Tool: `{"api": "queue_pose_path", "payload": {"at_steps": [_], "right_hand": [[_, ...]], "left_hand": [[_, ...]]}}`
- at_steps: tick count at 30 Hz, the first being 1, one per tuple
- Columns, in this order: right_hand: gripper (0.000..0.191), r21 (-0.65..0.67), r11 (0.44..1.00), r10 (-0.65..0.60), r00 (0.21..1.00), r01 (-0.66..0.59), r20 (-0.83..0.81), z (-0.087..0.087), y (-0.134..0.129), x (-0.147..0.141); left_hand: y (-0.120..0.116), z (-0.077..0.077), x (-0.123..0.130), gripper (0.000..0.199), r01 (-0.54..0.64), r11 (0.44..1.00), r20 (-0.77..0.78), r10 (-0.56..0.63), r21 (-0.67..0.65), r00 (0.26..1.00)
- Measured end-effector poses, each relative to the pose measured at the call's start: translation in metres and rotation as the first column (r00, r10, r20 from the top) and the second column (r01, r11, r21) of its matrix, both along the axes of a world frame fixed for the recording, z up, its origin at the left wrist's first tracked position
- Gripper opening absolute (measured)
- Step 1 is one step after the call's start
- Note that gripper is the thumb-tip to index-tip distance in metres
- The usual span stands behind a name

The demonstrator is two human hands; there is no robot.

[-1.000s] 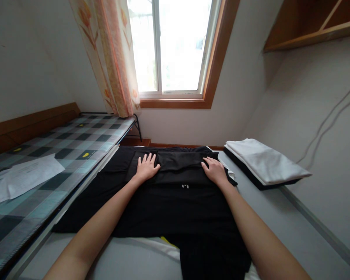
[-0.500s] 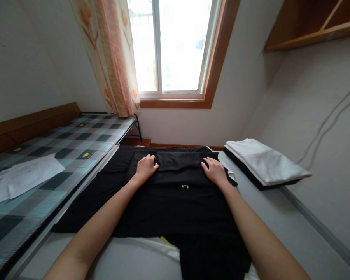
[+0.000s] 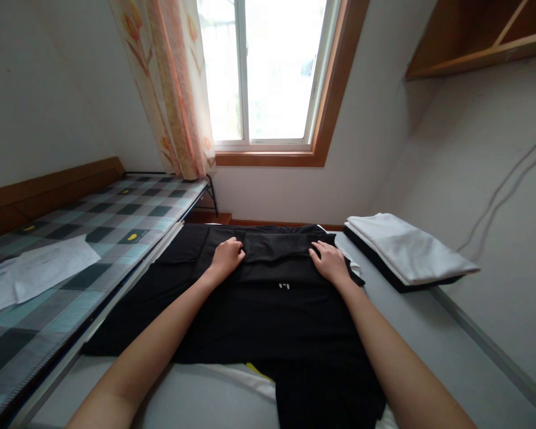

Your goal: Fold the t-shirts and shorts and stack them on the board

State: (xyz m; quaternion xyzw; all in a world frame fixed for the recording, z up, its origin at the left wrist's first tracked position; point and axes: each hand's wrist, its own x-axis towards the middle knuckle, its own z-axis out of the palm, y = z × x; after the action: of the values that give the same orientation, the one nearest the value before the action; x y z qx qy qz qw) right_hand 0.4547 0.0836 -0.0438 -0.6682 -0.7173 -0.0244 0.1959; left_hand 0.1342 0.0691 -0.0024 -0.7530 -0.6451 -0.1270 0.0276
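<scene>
A black garment (image 3: 268,322) with a small white logo lies spread on a pale surface, its far part folded over in a band. My left hand (image 3: 228,255) is closed on the folded band, left of its middle, with the fingertips curled into the cloth. On the right end of the same band rests my right hand (image 3: 329,260), its fingers bent and somewhat apart on the fabric. White cloth shows past the garment's right edge, and a bit of yellow and white cloth peeks out under its near edge.
Folded white cloth (image 3: 411,247) lies on black cloth at the right. A checked mattress (image 3: 129,208) with papers (image 3: 49,267) on it is at the left. Behind are a curtain (image 3: 174,89) and a window. A wooden shelf (image 3: 473,62) hangs at the upper right.
My left hand has shifted slightly to the right and its fingers are curled tighter. My right hand has barely moved.
</scene>
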Motion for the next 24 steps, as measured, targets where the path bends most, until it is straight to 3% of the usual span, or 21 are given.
{"api": "queue_pose_path", "payload": {"at_steps": [7,11,14,18,20,24], "right_hand": [[0.046,0.002,1.0,-0.004,1.0,0.004,0.005,0.001,-0.002,-0.001],[0.044,0.068,0.998,-0.014,0.999,0.01,0.049,0.007,-0.007,-0.007],[0.042,0.151,0.986,0.058,0.994,-0.072,0.091,0.014,-0.012,-0.022],[0.044,0.156,0.954,0.239,0.965,-0.254,0.11,0.017,-0.018,-0.049],[0.044,0.113,0.943,0.301,0.948,-0.312,0.102,0.015,-0.021,-0.058],[0.046,0.035,0.932,0.359,0.932,-0.361,0.046,0.008,-0.022,-0.059]], "left_hand": [[0.006,-0.009,-0.006,0.036,0.092,0.995,0.109,-0.096,0.038,0.989],[0.017,-0.014,-0.015,0.046,0.029,0.999,0.285,-0.035,0.024,0.958],[0.024,-0.016,-0.019,0.036,0.031,0.999,0.371,-0.018,-0.031,0.929],[0.021,-0.016,-0.019,0.029,0.074,0.997,0.217,-0.07,-0.009,0.974],[0.016,-0.014,-0.019,0.031,0.018,0.998,0.081,-0.022,0.054,0.996],[0.01,-0.011,-0.029,0.079,-0.176,0.98,-0.04,0.18,0.089,0.983]]}}
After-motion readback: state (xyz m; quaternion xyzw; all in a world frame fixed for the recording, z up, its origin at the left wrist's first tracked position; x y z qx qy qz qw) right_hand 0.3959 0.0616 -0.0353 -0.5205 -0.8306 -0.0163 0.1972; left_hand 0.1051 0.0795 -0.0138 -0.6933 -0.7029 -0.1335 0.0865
